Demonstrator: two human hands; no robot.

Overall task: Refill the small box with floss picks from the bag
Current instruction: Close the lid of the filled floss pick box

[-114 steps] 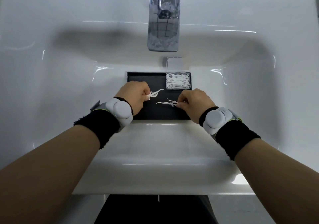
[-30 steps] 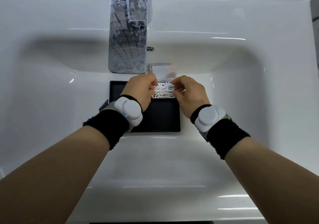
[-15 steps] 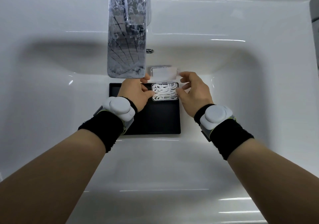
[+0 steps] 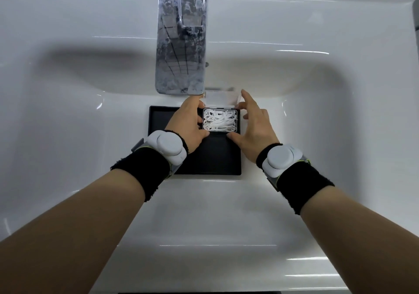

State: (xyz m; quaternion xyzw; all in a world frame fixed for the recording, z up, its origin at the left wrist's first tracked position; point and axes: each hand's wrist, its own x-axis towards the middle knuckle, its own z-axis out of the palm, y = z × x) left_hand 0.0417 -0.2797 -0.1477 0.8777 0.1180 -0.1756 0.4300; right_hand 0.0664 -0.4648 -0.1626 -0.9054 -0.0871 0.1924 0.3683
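Observation:
A small clear box (image 4: 236, 121) stands in the far right corner of a black tray (image 4: 215, 157) in the sink. White floss picks (image 4: 218, 121) fill it. Its clear lid (image 4: 221, 98) stands open at the back. My left hand (image 4: 188, 123) holds the box from the left, thumb at its front edge and fingers up at the lid's left edge. My right hand (image 4: 254, 130) holds it from the right, with the index fingertip on the lid's right corner and the thumb at the box's front right corner. No bag is in view.
A chrome faucet (image 4: 181, 44) hangs over the basin just behind and left of the box, close above my left fingers. The white sink (image 4: 68, 135) slopes up on all sides. Both wrists carry black bands with white sensor units.
The loose picks that lay on the tray are gone from it and the box looks fuller. Both hands have shifted from above the picks to the box's sides and lid.

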